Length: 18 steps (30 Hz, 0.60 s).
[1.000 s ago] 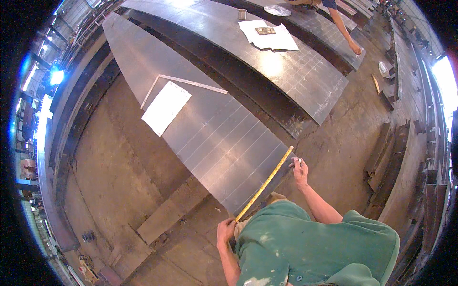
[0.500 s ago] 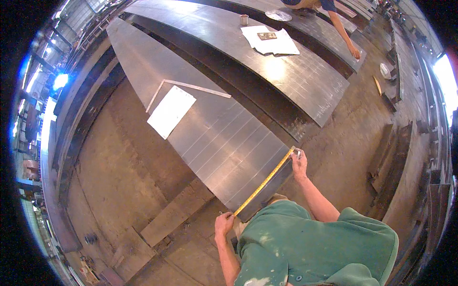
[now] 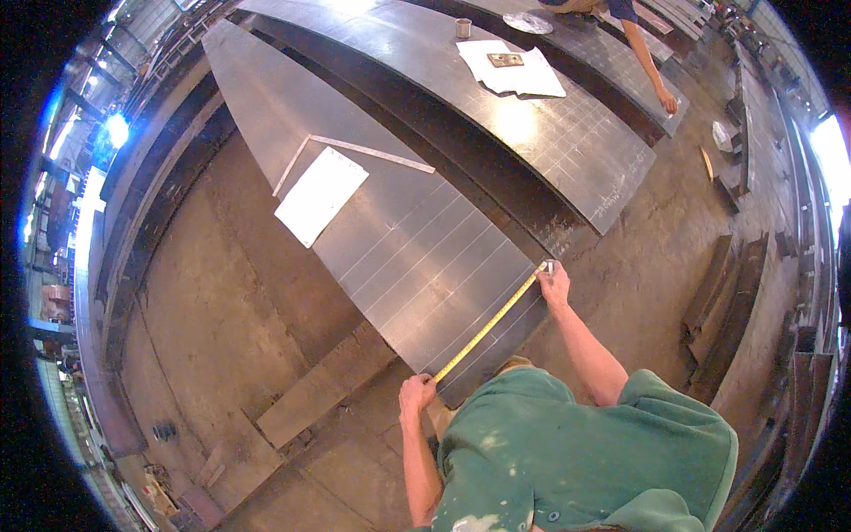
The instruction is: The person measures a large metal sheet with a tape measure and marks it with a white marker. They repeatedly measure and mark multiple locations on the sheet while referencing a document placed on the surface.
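A yellow tape measure (image 3: 490,324) is stretched straight across the near part of a long grey steel beam (image 3: 292,115), whose top face carries several thin pale cross lines. My left hand (image 3: 417,396) pinches the tape at the beam's left edge. At the right edge, my right hand (image 3: 554,285) has its fingers closed on the other stretch of tape. A small pale stick, perhaps chalk, pokes up from those same right fingers. One marked line shows on the steel between the tape and my body.
Farther along the beam lie a metal square (image 3: 372,154) and a white paper sheet (image 3: 321,197). A parallel beam (image 3: 612,142) on the right bears papers (image 3: 539,82), a small metal piece and a cup (image 3: 464,28). Another person's hand (image 3: 667,101) rests on a third beam.
The view has shifted slightly. Both hands and the tape sit a little higher in the picture, still across the beam, and the other person's hand is still on the third beam.
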Tool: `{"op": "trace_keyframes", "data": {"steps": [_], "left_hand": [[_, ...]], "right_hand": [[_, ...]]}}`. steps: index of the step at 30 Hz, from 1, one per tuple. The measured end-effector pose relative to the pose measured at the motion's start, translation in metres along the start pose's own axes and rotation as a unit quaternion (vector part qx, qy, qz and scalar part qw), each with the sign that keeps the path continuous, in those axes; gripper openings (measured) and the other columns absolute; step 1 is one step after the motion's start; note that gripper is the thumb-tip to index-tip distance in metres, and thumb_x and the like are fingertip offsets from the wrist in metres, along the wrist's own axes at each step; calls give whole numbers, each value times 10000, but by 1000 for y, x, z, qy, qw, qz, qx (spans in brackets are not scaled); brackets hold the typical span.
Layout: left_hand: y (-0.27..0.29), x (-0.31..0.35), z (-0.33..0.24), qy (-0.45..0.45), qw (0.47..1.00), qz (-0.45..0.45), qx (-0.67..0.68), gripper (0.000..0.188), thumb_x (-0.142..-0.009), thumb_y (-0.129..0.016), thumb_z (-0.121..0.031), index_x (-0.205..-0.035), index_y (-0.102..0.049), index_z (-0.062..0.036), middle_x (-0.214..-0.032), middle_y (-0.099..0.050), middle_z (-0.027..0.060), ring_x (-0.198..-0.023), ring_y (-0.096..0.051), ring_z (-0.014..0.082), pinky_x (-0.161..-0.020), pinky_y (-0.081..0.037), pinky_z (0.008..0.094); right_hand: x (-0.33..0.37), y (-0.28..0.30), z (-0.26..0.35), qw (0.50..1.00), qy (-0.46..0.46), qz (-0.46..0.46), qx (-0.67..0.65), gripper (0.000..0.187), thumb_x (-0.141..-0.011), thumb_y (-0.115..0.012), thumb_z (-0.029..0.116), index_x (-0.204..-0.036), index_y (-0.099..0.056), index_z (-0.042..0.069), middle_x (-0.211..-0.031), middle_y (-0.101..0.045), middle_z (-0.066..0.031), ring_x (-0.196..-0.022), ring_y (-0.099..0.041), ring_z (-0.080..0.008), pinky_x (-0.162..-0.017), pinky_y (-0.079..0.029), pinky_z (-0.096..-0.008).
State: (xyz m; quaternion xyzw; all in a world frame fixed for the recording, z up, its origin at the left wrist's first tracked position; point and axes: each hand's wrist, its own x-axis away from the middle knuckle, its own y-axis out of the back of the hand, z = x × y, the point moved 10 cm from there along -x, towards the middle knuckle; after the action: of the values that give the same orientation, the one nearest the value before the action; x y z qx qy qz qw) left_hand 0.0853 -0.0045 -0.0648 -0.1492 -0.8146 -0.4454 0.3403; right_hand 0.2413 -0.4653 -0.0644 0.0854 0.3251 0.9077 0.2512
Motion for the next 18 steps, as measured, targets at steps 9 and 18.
{"op": "trace_keyframes", "data": {"steps": [9, 18], "left_hand": [[15, -10, 16, 45, 998, 24, -33, 342, -821, -567, -336, -1047, -757, -162, -1083, -708, 180, -1052, -648, 394, -932, -509, 470], [16, -17, 23, 20, 999, 35, 19, 327, -800, -608, -327, -1013, -764, -135, -1006, -726, 171, -996, -675, 367, -887, -523, 441]], "right_hand": [[-29, -26, -5, 987, 6, 69, 142, 287, -797, -715, 291, -950, -696, 49, -857, -705, -205, -860, -693, -387, -751, -531, -470], [-25, -17, 18, 988, 2, 89, 124, 281, -798, -704, 311, -913, -735, 57, -860, -709, -212, -867, -693, -385, -769, -532, -453]]}}
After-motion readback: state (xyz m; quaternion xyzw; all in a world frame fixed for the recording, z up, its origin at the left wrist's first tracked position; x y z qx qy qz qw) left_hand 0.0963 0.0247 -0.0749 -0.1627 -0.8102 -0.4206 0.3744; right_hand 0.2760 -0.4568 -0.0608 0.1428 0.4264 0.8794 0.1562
